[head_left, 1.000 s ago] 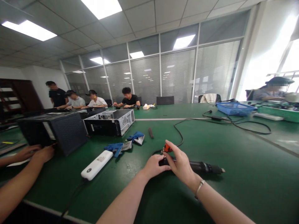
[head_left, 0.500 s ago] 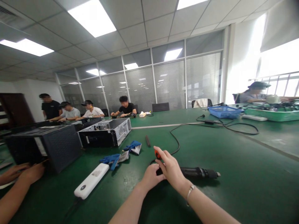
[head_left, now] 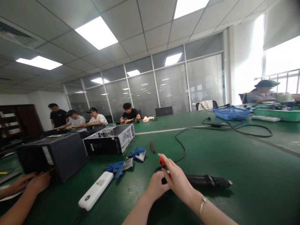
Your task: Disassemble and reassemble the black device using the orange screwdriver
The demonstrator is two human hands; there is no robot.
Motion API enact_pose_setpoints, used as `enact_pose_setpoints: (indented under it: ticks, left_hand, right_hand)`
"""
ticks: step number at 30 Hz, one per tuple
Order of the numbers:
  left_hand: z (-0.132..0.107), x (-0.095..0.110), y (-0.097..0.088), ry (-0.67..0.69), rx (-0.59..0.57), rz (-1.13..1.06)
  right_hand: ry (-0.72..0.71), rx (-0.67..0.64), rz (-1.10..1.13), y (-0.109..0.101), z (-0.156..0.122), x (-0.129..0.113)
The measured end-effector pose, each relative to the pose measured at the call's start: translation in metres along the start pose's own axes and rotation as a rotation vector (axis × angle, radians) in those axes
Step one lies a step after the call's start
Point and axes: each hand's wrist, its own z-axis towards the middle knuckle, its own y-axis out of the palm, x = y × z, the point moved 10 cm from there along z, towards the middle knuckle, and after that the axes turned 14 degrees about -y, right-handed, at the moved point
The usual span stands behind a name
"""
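Note:
A black electric screwdriver (head_left: 208, 181) lies along the green table, its tip pointing right. My left hand (head_left: 156, 185) is closed round its rear end, by the cable. My right hand (head_left: 178, 177) crosses over that end and pinches a small orange-and-black piece (head_left: 161, 162) between thumb and fingers; its kind is not clear. The right hand and wrist hide part of the screwdriver's body. A black cable (head_left: 182, 147) runs from behind my hands toward the back right.
Blue-and-grey gloves (head_left: 119, 167), a white power strip (head_left: 96, 190) and a dark bar (head_left: 152, 147) lie to the left. Beyond stand computer cases (head_left: 103, 145). Another person's hands (head_left: 35, 184) work at the nearest case (head_left: 67, 156). Blue (head_left: 232, 114) and green (head_left: 278, 114) baskets stand back right.
The view has tilted up and shifted, so everything sits lower and further right. My hands keep nearly the same hold on the screwdriver and the orange piece.

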Motion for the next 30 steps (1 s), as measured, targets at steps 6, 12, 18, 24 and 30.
enact_pose_setpoints:
  ticks: [6, 12, 18, 24, 30]
  left_hand:
    - [0.001, -0.004, -0.001, 0.012, 0.026, -0.004]
    - [0.001, -0.003, -0.001, 0.032, 0.030, -0.048]
    - [0.002, -0.008, -0.001, -0.045, 0.032, 0.001]
    - [0.001, -0.005, -0.001, 0.002, 0.023, -0.022]
    - [0.005, -0.014, -0.001, -0.024, 0.062, 0.012]
  right_hand:
    - [-0.060, -0.002, -0.105, -0.002, 0.000, -0.008]
    - [-0.066, 0.005, -0.054, 0.001, 0.000, -0.012]
    - [-0.030, 0.007, -0.097, -0.001, 0.003, -0.005]
    - [-0.054, 0.026, -0.060, -0.002, 0.001, -0.009]
    - [-0.059, -0.018, -0.048, 0.005, 0.001, -0.010]
